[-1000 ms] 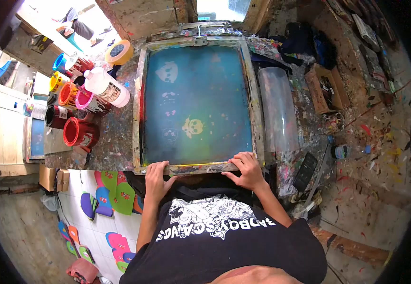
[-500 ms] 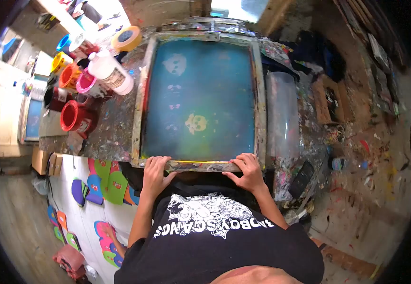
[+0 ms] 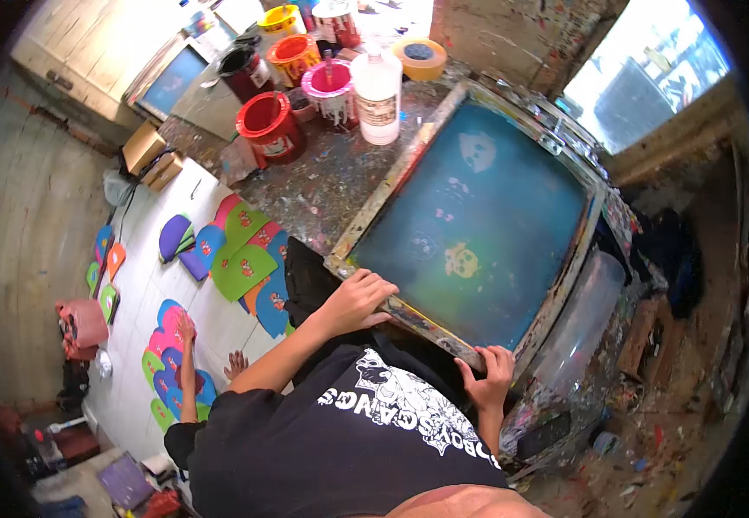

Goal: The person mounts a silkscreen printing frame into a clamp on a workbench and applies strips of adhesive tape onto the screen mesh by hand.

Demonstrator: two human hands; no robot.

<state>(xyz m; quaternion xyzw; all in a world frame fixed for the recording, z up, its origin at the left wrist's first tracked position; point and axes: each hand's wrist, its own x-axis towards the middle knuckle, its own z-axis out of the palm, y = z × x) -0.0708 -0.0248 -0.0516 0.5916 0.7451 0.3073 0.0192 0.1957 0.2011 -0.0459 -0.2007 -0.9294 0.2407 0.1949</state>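
Screen frame [image 3: 469, 224], blue mesh with pale skull shapes, lies beyond your hands; your left hand [image 3: 359, 302] and right hand [image 3: 488, 376] grip its near rail, fingers curled over it.

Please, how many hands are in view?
4: the left hand and right hand on the near side of the frame; a co-worker's hand at the pink cutouts, their second hand nearby.

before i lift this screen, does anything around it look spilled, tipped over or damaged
Nothing looks tipped over: the labelled plastic bottle stands upright. The odd bits are messy: paint has run down the outside of the pink paint tub, and the silkscreen frame is stained and smeared along its wooden rails.
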